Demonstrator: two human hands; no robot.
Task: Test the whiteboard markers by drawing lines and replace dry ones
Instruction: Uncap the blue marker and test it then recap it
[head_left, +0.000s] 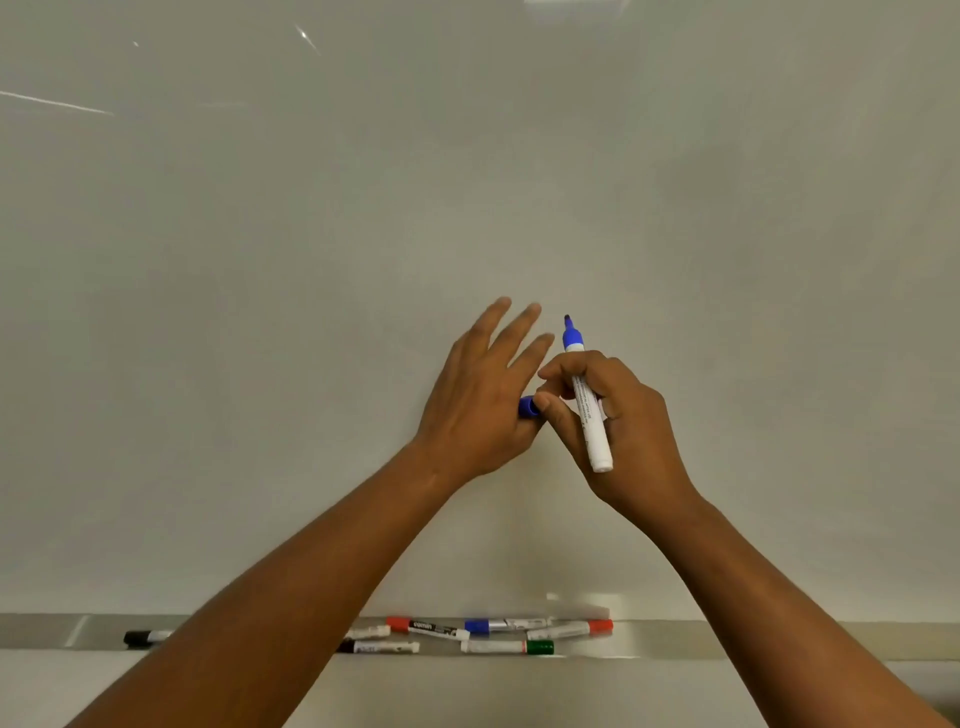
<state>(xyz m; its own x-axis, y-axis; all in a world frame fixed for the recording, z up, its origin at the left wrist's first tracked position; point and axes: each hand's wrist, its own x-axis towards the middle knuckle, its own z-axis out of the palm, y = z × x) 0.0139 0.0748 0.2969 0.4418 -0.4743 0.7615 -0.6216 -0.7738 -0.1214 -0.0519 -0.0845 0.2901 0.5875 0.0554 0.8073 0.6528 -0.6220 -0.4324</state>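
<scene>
My right hand (618, 415) grips an uncapped blue whiteboard marker (587, 400), white barrel, blue tip pointing up close to the whiteboard (467, 182). The blue cap (529, 407) sits between thumb and palm of my left hand (478, 400), whose other fingers are spread straight toward the board. The two hands touch near the cap. No drawn line shows on the board.
Along the metal tray (675, 642) under the board lie several capped markers: a black marker (145, 637) at the left, two red ones (428, 627), a blue one (501, 625), a green one (511, 647) and another black one (379, 647).
</scene>
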